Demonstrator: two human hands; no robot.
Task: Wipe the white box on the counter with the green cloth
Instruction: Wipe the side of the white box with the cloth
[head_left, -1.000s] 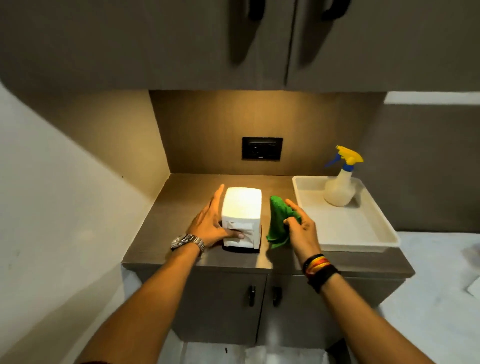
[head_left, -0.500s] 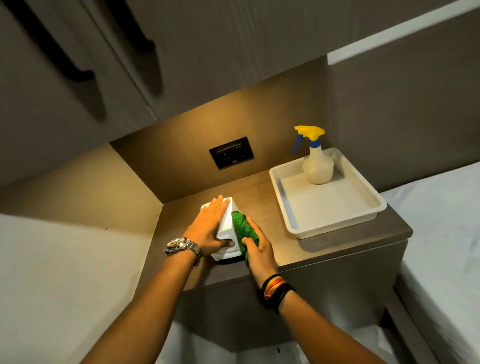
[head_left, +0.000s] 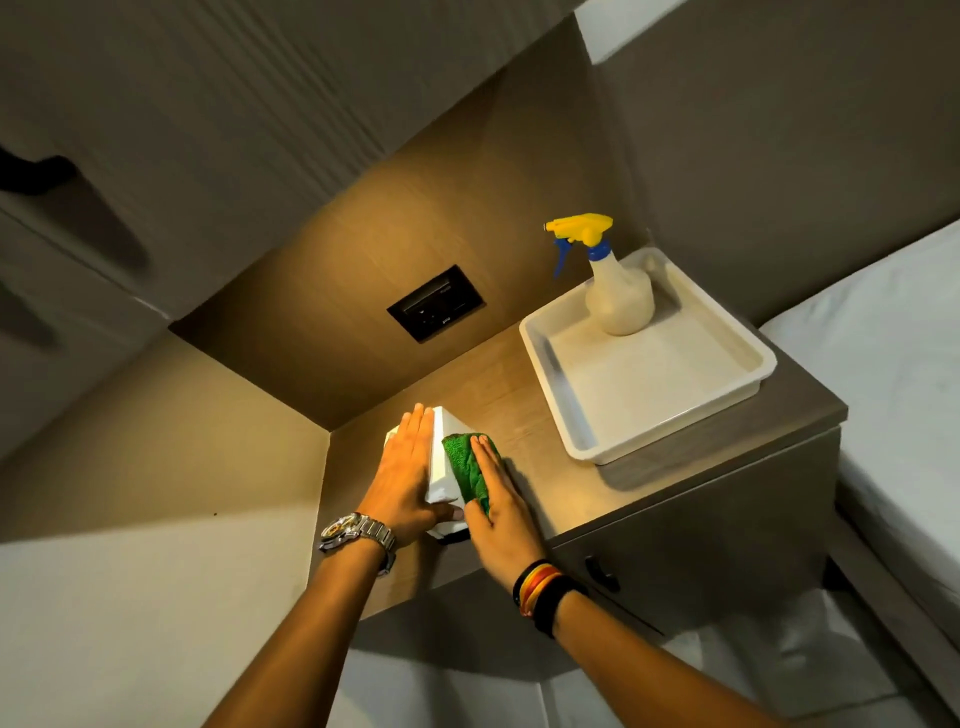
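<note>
A small white box stands on the brown counter, near its left corner. My left hand lies flat on the box's top and left side, thumb across its front, steadying it. The green cloth is pressed flat against the box's right side under my right hand, whose fingers lie stretched over the cloth. Much of the box is hidden by both hands.
A white tray sits at the counter's right end with a spray bottle, yellow and blue trigger, standing in it. A black wall socket is on the back panel. Upper cabinets overhang; a white bed surface lies right.
My right hand brought the green cloth from beside the box onto its right side and slid it along that side. My left hand stayed on the box. The camera tilted and moved closer.
</note>
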